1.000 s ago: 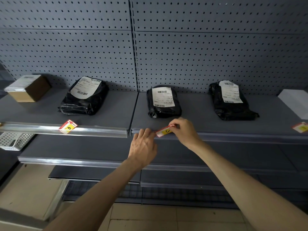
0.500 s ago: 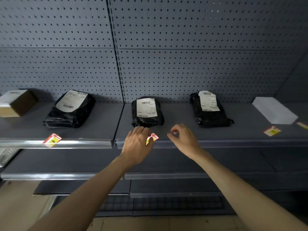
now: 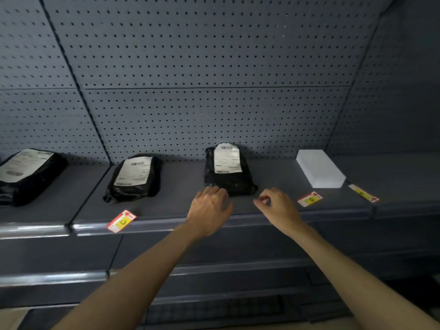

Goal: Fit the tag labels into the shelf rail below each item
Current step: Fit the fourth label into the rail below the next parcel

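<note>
A red-and-yellow tag label [image 3: 121,221] sits tilted in the shelf rail [image 3: 166,225] below the middle black parcel [image 3: 134,176]. Two more tag labels lie flat on the shelf: one [image 3: 309,199] in front of the white box [image 3: 320,168], another [image 3: 363,193] further right. My left hand [image 3: 209,210] hovers empty, fingers apart, in front of the right black parcel [image 3: 229,169]. Over the shelf edge my right hand [image 3: 276,206] is loosely curled and holds nothing, a short way left of the nearest flat label.
A third black parcel [image 3: 26,173] lies at the far left. Grey pegboard [image 3: 202,79] backs the shelf. Lower shelves [image 3: 71,277] with their own rails run beneath my forearms.
Both hands have let go of the label, which now stays in the rail below the middle parcel. Hands and view have shifted right, toward the right parcel and the flat labels.
</note>
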`<state>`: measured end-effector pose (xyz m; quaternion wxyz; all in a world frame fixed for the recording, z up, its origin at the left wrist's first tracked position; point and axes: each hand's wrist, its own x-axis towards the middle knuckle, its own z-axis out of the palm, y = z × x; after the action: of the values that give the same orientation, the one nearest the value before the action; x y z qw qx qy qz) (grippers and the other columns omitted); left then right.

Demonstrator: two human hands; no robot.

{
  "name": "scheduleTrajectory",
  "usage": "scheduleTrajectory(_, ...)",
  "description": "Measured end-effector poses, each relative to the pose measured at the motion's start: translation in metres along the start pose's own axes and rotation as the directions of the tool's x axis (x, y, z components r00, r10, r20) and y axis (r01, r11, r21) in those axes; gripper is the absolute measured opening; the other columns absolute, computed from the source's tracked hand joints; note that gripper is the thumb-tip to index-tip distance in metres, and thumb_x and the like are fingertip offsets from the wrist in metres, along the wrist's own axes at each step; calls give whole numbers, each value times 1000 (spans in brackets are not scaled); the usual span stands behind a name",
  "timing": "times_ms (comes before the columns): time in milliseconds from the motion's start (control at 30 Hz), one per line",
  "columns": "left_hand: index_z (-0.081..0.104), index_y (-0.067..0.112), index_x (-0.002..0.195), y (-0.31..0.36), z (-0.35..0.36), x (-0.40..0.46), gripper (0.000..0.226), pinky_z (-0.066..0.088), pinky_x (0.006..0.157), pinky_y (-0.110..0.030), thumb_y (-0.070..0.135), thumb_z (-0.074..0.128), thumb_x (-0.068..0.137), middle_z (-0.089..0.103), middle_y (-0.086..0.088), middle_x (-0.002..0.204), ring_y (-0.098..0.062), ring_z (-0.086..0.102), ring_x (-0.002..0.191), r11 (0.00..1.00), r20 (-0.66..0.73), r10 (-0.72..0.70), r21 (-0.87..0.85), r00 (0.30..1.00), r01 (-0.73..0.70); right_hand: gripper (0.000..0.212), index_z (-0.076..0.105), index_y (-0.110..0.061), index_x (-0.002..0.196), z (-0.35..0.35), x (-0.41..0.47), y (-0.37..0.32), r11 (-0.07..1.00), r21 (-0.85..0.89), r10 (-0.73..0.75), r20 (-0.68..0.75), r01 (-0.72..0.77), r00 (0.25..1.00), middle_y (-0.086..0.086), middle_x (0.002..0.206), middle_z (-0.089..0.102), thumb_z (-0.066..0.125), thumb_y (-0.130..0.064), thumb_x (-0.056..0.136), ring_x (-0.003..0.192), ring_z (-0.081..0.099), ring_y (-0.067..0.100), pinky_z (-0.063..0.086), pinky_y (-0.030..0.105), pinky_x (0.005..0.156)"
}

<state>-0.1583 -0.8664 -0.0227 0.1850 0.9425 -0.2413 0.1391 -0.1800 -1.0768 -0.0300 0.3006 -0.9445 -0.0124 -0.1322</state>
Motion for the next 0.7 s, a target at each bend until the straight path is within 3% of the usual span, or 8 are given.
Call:
scheduleTrajectory(133, 60, 14, 94, 67, 40, 40, 27, 45, 84, -42, 39, 51, 90, 62, -6, 95, -28, 54, 98, 1000, 56, -14, -25, 998, 15, 17, 67, -12, 81, -46, 3, 76, 997, -29, 69, -27, -69, 997, 6, 86, 65, 66, -29, 86, 78, 63, 19, 53, 38, 69)
scheduleTrajectory(333, 62, 12, 95, 141, 92, 82, 26, 45, 89, -41, 37, 57, 88, 64, -9, 104, -29, 54, 106, 995, 166, -53, -79, 985, 67, 14, 68, -15, 85, -82, 9, 155, 990, -73, 120, -37, -122, 992, 0, 85, 66, 67, -29, 84, 73, 61, 15, 39, 19, 51)
scheduleTrajectory(467, 63, 13, 106, 166, 115, 106, 36, 43, 93, -41, 44, 59, 86, 60, -10, 115, -28, 50, 113, 988, 267, -138, -25, 954, 150, 15, 67, -14, 77, -89, 13, 180, 990, -89, 108, -44, -111, 993, 1, 74, 68, 69, -27, 83, 66, 63, 15, 54, 33, 57)
scheduleTrajectory(600, 60, 12, 114, 179, 133, 124, 53, 43, 98, -43, 54, 63, 82, 54, -12, 123, -29, 45, 119, 972, 341, -231, 48, 911, 229, 17, 67, -12, 72, -92, 18, 195, 992, -110, 60, -56, -65, 997, 1, 67, 67, 70, -25, 82, 61, 62, 15, 52, 31, 52)
scheduleTrajectory(700, 61, 12, 112, 181, 140, 132, 52, 42, 100, -43, 51, 70, 78, 51, -11, 124, -28, 43, 119, 961, 360, -270, 45, 893, 273, 17, 69, -11, 72, -92, 21, 200, 993, -112, 24, -64, -32, 998, 2, 68, 68, 72, -25, 81, 60, 62, 14, 48, 26, 51)
